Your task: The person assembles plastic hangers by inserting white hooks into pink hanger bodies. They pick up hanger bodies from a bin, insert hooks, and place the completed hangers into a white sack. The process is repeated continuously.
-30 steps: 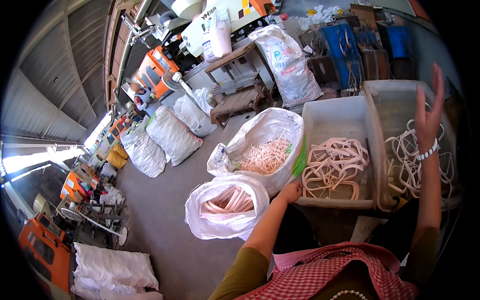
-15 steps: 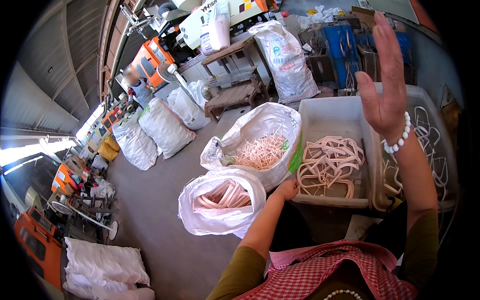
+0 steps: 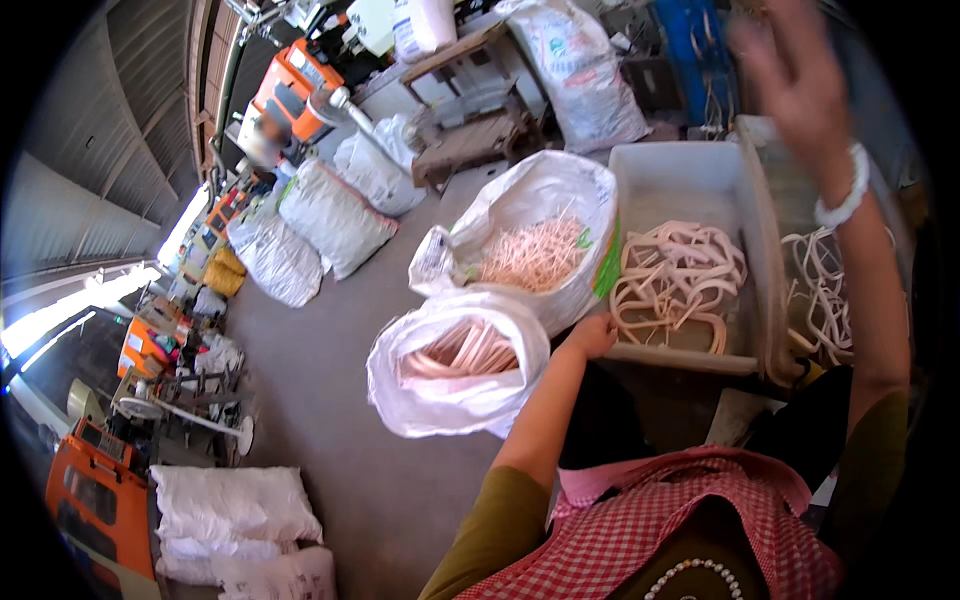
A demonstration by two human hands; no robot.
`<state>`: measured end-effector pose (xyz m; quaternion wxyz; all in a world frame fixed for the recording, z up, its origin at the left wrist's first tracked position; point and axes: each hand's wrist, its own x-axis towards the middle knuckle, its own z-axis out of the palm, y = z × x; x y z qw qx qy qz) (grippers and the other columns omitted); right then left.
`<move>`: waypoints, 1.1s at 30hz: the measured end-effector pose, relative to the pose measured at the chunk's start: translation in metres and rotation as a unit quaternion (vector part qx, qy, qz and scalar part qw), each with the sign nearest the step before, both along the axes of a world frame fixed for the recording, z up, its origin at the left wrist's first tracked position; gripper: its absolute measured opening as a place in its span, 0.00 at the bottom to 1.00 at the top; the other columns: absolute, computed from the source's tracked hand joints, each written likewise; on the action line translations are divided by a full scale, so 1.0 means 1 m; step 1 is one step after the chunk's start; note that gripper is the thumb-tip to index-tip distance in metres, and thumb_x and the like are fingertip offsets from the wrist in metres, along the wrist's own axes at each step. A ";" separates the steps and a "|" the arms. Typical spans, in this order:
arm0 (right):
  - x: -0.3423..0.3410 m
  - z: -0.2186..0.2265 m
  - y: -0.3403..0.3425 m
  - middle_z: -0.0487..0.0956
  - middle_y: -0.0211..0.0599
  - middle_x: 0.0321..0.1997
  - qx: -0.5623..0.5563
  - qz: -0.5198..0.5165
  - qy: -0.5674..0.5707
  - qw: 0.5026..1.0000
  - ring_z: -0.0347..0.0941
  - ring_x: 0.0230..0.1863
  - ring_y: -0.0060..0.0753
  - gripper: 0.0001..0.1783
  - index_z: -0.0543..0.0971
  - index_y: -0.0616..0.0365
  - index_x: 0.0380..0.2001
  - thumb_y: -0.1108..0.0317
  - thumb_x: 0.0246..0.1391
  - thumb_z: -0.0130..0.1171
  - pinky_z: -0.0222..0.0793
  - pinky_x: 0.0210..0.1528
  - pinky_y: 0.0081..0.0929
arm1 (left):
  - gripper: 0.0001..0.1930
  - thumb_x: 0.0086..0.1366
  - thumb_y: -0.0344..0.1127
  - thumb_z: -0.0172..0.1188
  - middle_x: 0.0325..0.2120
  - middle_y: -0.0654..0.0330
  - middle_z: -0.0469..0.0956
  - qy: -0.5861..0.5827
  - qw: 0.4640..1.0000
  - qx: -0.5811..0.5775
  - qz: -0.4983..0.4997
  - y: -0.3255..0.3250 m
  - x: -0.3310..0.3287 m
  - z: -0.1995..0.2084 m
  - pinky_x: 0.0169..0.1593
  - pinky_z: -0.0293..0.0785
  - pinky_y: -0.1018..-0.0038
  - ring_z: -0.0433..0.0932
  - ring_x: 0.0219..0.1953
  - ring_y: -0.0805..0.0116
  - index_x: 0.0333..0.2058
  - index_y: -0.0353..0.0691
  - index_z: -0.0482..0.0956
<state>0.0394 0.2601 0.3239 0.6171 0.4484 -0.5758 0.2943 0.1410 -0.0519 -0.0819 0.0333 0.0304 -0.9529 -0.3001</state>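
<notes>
My left hand (image 3: 595,336) is closed at the near left corner of a pale plastic bin (image 3: 690,353), beside a white woven sack; what its fingers grip is hidden. In the bin lies a tangle of pale pink, curved plastic pieces (image 3: 690,265). My right hand (image 3: 795,90), with a white bead bracelet (image 3: 845,190), is raised over the far right of the bins. It is blurred, its fingers stretched out, and I see nothing in it. Left of the bin, a white sack (image 3: 570,180) holds thin pink sticks (image 3: 535,255). A nearer white sack (image 3: 400,405) holds longer, thicker pink strips (image 3: 465,352).
A second bin (image 3: 775,250) with pale curved pieces (image 3: 825,290) adjoins on the right. Full white sacks (image 3: 335,215), a wooden stand (image 3: 470,150) and a tall sack (image 3: 585,90) stand beyond. Stacked white bags (image 3: 235,505) lie at lower left. Another person (image 3: 270,145) is far off.
The view has shifted, so the bins and sacks sit higher in the picture. My right hand has gone up and slightly right, and is now blurred. My left hand stays at the bin's corner.
</notes>
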 end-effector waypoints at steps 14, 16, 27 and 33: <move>-0.049 -0.261 0.047 0.62 0.57 0.61 0.471 -0.017 -0.271 0.839 0.63 0.57 0.56 0.25 0.76 0.51 0.46 0.64 0.39 0.63 0.61 0.58 0.46 | 0.13 0.57 0.39 0.59 0.28 0.54 0.81 -0.104 0.994 -0.038 -0.015 0.000 -0.011 0.007 0.38 0.76 0.67 0.81 0.30 0.62 0.37 0.38 0.78; -0.055 -0.272 0.062 0.61 0.56 0.62 0.485 -0.041 -0.298 0.821 0.63 0.57 0.55 0.24 0.77 0.51 0.45 0.64 0.39 0.63 0.61 0.57 0.46 | 0.13 0.57 0.40 0.60 0.26 0.55 0.81 -0.117 0.992 -0.039 -0.008 0.004 -0.013 0.020 0.35 0.76 0.67 0.81 0.28 0.64 0.37 0.38 0.78; -0.070 -0.319 0.106 0.62 0.56 0.62 0.460 -0.081 -0.399 0.789 0.67 0.54 0.56 0.27 0.77 0.48 0.48 0.59 0.40 0.66 0.63 0.57 0.45 | 0.12 0.54 0.41 0.60 0.32 0.50 0.81 -0.141 0.986 -0.080 -0.029 0.016 -0.031 0.014 0.43 0.74 0.62 0.79 0.38 0.52 0.34 0.41 0.79; -0.082 -0.293 0.112 0.62 0.56 0.61 0.285 -0.158 -0.449 0.832 0.61 0.59 0.59 0.37 0.65 0.53 0.60 0.67 0.43 0.63 0.55 0.62 0.47 | 0.12 0.55 0.40 0.60 0.31 0.50 0.80 -0.140 0.984 -0.103 -0.029 0.024 -0.040 -0.002 0.43 0.74 0.62 0.79 0.37 0.52 0.35 0.41 0.79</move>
